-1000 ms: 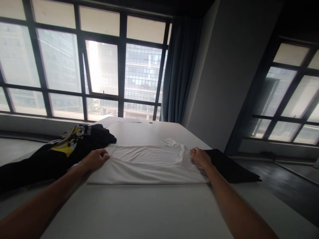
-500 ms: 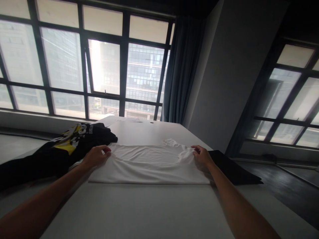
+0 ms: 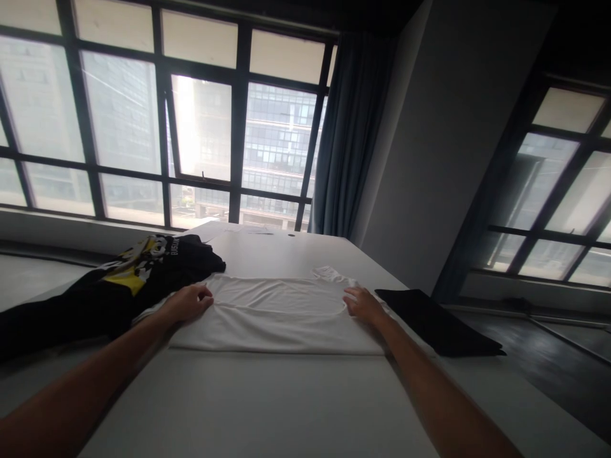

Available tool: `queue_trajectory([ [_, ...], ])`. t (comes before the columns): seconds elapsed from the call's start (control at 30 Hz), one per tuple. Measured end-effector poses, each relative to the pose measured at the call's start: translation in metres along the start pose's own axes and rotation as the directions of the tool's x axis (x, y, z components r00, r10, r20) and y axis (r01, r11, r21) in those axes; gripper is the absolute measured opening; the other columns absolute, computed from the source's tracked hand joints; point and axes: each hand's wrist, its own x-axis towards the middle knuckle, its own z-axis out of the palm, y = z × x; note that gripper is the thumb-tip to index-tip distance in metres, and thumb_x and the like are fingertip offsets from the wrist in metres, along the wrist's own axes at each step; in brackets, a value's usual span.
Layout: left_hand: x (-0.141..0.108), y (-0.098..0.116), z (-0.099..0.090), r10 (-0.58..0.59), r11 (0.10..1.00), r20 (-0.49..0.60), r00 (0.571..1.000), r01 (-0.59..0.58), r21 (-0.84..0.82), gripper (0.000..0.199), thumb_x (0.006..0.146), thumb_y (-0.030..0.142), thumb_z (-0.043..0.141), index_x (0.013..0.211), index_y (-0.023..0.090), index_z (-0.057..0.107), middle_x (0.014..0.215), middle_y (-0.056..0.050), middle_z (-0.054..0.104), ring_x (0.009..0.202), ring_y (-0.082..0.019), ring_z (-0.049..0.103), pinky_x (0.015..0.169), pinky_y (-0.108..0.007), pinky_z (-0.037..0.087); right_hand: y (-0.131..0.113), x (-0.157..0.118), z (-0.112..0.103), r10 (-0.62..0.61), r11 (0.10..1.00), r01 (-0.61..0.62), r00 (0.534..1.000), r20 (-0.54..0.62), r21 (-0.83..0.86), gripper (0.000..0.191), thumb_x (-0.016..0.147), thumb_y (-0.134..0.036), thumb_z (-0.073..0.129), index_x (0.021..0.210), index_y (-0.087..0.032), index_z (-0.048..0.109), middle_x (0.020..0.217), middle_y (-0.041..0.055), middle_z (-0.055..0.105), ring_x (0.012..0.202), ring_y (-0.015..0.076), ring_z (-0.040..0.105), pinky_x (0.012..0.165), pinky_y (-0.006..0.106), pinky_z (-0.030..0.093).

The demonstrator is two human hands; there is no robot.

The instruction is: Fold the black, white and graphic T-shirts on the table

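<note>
White, wrinkled, thin-fabric garment laid in folds on white flat-topped table, between left hand and right hand. Right hand shifted inward; span thereby shortened. Right fingertips set at fabric, grip cannot be told. Garment edge pinched by left hand.

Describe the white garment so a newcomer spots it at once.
Find the table before the windows. The garment lies on it, mostly between the left hand and right hand. It is white, unlike the printed black clothing to its left and black cloth to its right.
</note>
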Motion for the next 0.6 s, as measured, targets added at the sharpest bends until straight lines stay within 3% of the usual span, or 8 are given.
queue_trajectory([
  [0.17,-0.004,0.006,-0.003,0.019,0.999,-0.005,1.000,-0.019,0.036,0.031,0.073,0.044,0.055,0.084,0.022,0.074,0.091,-0.006,0.076,0.081,-0.023,0.068,0.073,-0.029,0.048,-0.013,0.000,0.002,0.014,0.998,-0.011,0.998,0.053,-0.058,0.035,0.080,-0.018,0.057,0.111,-0.019,0.072,0.110,0.0082,0.072,0.112,0.0245,0.059,0.099,0.034,0.040],
  [0.27,-0.004,0.007,-0.006,0.020,1.000,-0.013,1.000,-0.019,0.016,0.030,0.073,0.043,0.054,0.083,0.022,0.073,0.089,-0.005,0.076,0.080,-0.023,0.068,0.071,-0.028,0.048,-0.012,0.001,-0.005,0.015,1.000,-0.015,0.997,-0.082,0.008,0.028,0.079,-0.016,0.054,0.099,-0.018,0.074,0.101,0.0069,0.072,0.103,0.0213,0.061,0.097,0.030,0.041],
  [0.37,-0.003,0.007,-0.008,0.022,1.000,-0.025,0.999,-0.022,-0.006,0.032,0.073,0.044,0.054,0.082,0.021,0.073,0.088,-0.005,0.076,0.078,-0.023,0.069,0.070,-0.027,0.049,-0.012,0.004,-0.005,0.074,0.987,-0.030,0.955,-0.286,0.155,0.027,0.083,-0.021,0.051,0.098,-0.016,0.072,0.101,0.0087,0.070,0.092,0.0199,0.063,0.091,0.028,0.046],
  [0.43,-0.003,0.007,-0.009,0.024,1.000,-0.033,0.999,-0.025,-0.012,0.032,0.072,0.044,0.054,0.081,0.021,0.073,0.086,-0.005,0.076,0.078,-0.023,0.069,0.072,-0.027,0.049,-0.012,0.005,0.000,0.131,0.976,-0.060,0.930,-0.344,0.208,0.029,0.085,-0.024,0.048,0.101,-0.015,0.071,0.103,0.0108,0.070,0.090,0.0206,0.063,0.089,0.030,0.048],
  [0.5,-0.003,0.005,-0.008,0.013,1.000,-0.027,1.000,-0.013,-0.010,0.032,0.072,0.045,0.054,0.082,0.021,0.073,0.087,-0.005,0.076,0.080,-0.024,0.069,0.072,-0.028,0.049,-0.013,0.005,0.008,0.152,0.976,-0.096,0.942,-0.300,0.194,0.033,0.085,-0.023,0.048,0.108,-0.014,0.069,0.108,0.0127,0.068,0.096,0.0218,0.063,0.093,0.030,0.047],
  [0.6,-0.005,0.004,-0.007,-0.004,1.000,-0.004,1.000,0.004,0.024,0.032,0.074,0.045,0.054,0.085,0.022,0.072,0.091,-0.006,0.076,0.084,-0.024,0.069,0.072,-0.028,0.049,-0.014,0.003,0.014,0.128,0.988,-0.116,0.984,-0.126,0.098,0.039,0.085,-0.022,0.050,0.118,-0.010,0.066,0.123,0.0163,0.064,0.112,0.0239,0.060,0.102,0.031,0.042],
])
